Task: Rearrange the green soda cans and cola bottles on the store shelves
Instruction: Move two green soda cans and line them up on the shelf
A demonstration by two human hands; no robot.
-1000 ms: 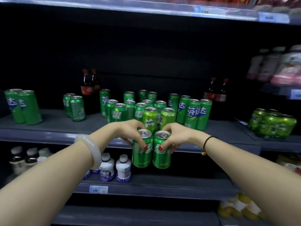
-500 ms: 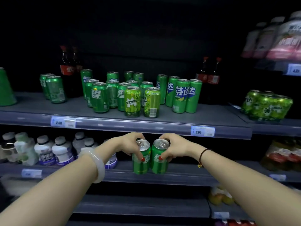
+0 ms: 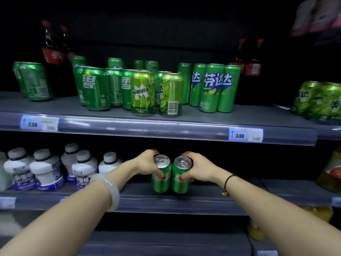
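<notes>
My left hand (image 3: 147,164) grips a green soda can (image 3: 160,183) near its top, and my right hand (image 3: 198,168) grips a second green can (image 3: 180,185) the same way. The two cans stand upright side by side, touching, at the lower shelf (image 3: 203,198). On the upper shelf (image 3: 184,124) stands a cluster of several green cans, with a Mirinda can (image 3: 143,93) at the front. Cola bottles stand at the back left (image 3: 53,58) and back right (image 3: 249,61) of that shelf.
White bottles with purple labels (image 3: 46,170) fill the lower shelf to the left of my hands. More green cans (image 3: 319,100) sit on the neighbouring shelf at right. Price tags read 2.50 (image 3: 39,123) and 3.00 (image 3: 245,134). Yellow bottles (image 3: 256,231) sit lower right.
Both hands have carried the two green cans down from the front of the upper shelf to the lower shelf. The view has tilted down and come closer.
</notes>
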